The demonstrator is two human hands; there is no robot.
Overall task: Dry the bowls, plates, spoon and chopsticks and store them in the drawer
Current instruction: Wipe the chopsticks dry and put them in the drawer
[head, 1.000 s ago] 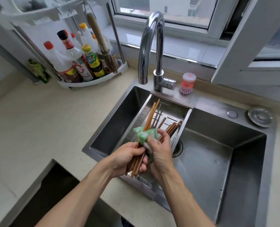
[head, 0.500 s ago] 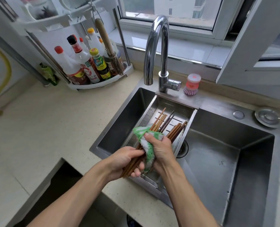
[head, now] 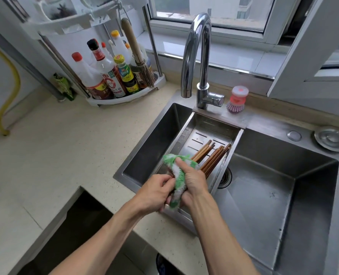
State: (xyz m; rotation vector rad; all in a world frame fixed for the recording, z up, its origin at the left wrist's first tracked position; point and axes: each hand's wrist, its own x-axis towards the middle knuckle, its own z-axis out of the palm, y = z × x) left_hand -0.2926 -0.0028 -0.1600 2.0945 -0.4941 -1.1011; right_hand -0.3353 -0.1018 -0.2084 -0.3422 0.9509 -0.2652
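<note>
chopsticks (head: 205, 153) cloth-wrapped (head: 179, 175) in right hand (head: 194, 181), left hand (head: 154, 192) gripping ends.

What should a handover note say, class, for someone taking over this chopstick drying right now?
Left hand: grips the near ends of the chopsticks.
Right hand: wraps the green cloth around them.
Chopstick tips lie over the drain tray in the sink.
Done: drying under way.
Left: finish wiping, store in the drawer. No bowls, plates or spoon in view.
</note>
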